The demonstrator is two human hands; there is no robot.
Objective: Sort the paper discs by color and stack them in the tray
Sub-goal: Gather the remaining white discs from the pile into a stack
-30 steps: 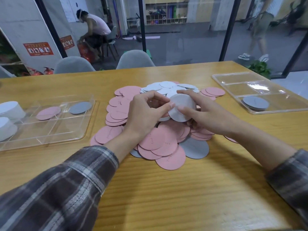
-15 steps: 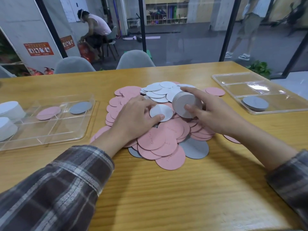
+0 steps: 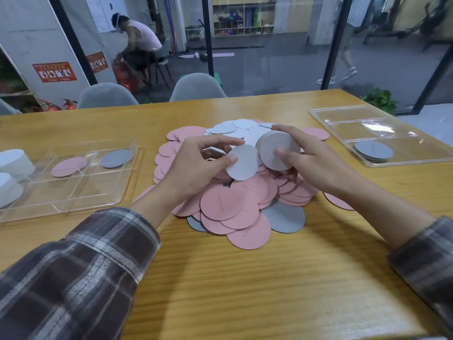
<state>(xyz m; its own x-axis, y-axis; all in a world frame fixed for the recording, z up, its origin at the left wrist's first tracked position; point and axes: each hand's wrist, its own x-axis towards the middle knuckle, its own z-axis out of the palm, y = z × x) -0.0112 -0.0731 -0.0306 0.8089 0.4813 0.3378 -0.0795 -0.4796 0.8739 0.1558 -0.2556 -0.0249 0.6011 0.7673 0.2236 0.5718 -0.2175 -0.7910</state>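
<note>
A heap of pink, white and grey paper discs [image 3: 230, 204] lies in the middle of the wooden table. My left hand [image 3: 196, 165] pinches a single white disc [image 3: 241, 165] between thumb and fingers, lifted above the heap. My right hand [image 3: 311, 158] grips a thick stack of white discs [image 3: 274, 147] tilted on edge, right beside the single disc. A clear tray [image 3: 73, 192] on the left holds a pink disc [image 3: 69, 166] and a grey disc [image 3: 116, 158]. A second clear tray [image 3: 416, 158] on the right holds a grey disc stack [image 3: 373, 150].
Two white disc stacks [image 3: 12, 173] sit at the far left edge by the left tray. Two grey chairs [image 3: 196, 88] stand behind the table, before a glass wall. Bare tabletop [image 3: 245, 290] stretches in front of the heap toward me.
My left hand picked a white disc off the heap and raised it toward the stack in my right hand. The right hand tipped its stack a little more upright.
</note>
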